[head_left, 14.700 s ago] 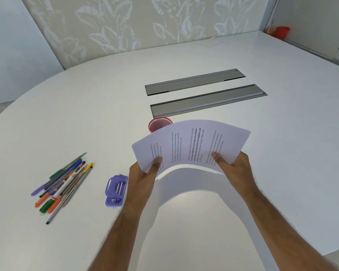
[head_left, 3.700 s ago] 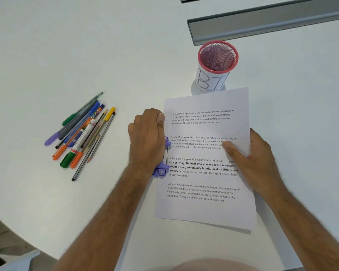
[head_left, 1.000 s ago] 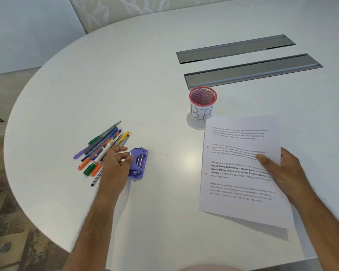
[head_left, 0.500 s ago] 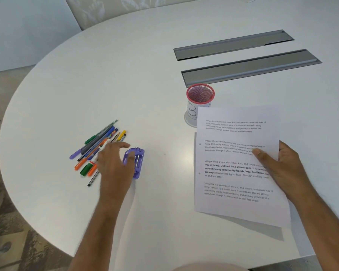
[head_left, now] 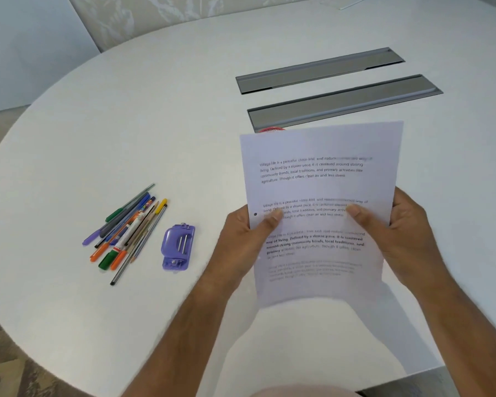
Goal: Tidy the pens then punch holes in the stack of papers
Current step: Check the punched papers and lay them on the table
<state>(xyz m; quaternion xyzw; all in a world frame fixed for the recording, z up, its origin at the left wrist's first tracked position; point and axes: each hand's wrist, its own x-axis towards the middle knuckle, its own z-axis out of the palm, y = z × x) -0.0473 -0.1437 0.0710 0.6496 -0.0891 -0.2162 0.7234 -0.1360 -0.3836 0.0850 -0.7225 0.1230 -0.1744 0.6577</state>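
I see both hands lift the stack of papers (head_left: 318,213) off the table (head_left: 126,110): left hand (head_left: 245,239) and right hand (head_left: 407,239) pinch opposite edges, probably to inspect the hole (one visible). Purple hole punch (head_left: 177,247) and loose pens (head_left: 126,230) lie left, untidied.

On the table (head_left: 126,124): one purple hole punch (head_left: 177,247), one stack of papers (head_left: 321,213), two grey slots (head_left: 344,103), roughly a dozen pens (head_left: 126,233), exact count unclear.
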